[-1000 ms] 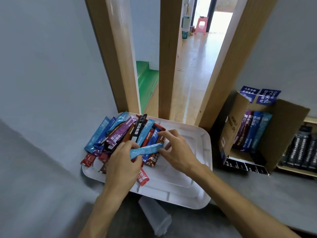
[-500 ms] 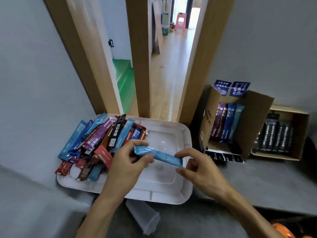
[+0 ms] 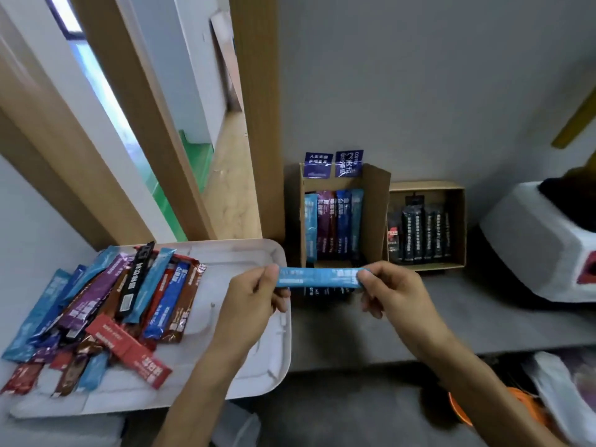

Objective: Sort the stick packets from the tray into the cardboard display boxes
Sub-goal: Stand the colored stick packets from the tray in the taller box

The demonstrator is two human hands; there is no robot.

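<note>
A light blue stick packet (image 3: 317,277) is stretched level between both hands, just in front of the left cardboard display box (image 3: 375,204). My left hand (image 3: 250,301) pinches its left end and my right hand (image 3: 393,293) pinches its right end. That box holds upright blue and purple packets (image 3: 333,221). A second cardboard box (image 3: 458,221) to its right holds black packets (image 3: 419,235). The white tray (image 3: 245,253) at the left carries a pile of several mixed packets (image 3: 106,304) in blue, purple, black, red and brown.
Wooden door posts (image 3: 254,117) rise behind the tray, with an open doorway between them. A white appliance (image 3: 535,243) stands at the far right on the grey counter (image 3: 483,317). An orange object (image 3: 458,411) and a white bag (image 3: 561,398) lie below the counter edge.
Both hands lifted the light blue packet off the tray and carried it right, to the front of the left display box. The view swung right, showing the second box fully.
</note>
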